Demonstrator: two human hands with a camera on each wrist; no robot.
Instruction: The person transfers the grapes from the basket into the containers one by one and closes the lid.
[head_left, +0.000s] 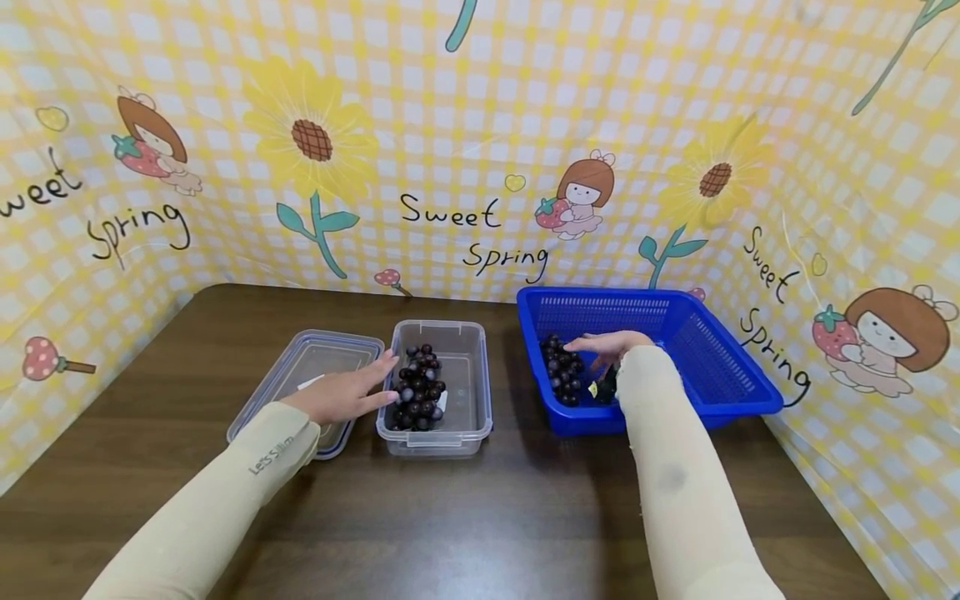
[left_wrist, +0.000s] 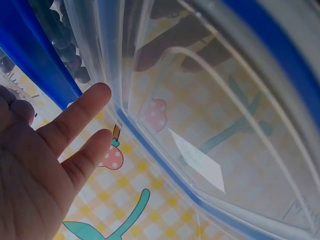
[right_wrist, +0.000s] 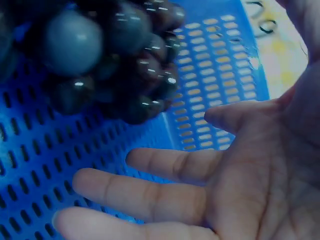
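Observation:
My left hand (head_left: 345, 396) is at the left rim of a clear plastic container (head_left: 467, 375), fingers extended and palm down. Inside the container, a bunch of dark grapes (head_left: 420, 392) lies along the left side. In the head view my right hand (head_left: 611, 343) reaches into a blue perforated basket (head_left: 705, 402), just right of another bunch of dark grapes (head_left: 562, 373). The right wrist view shows its fingers (right_wrist: 145, 195) spread and nothing between them, with the grapes (right_wrist: 145, 65) above the fingertips.
A clear lid with a blue seal (head_left: 330, 350) lies left of the container, partly under my left hand. A small dark object with a yellow mark (head_left: 606, 387) shows below my right wrist. Brown table (head_left: 465, 525); patterned cloth (head_left: 450, 125) rises behind and at both sides.

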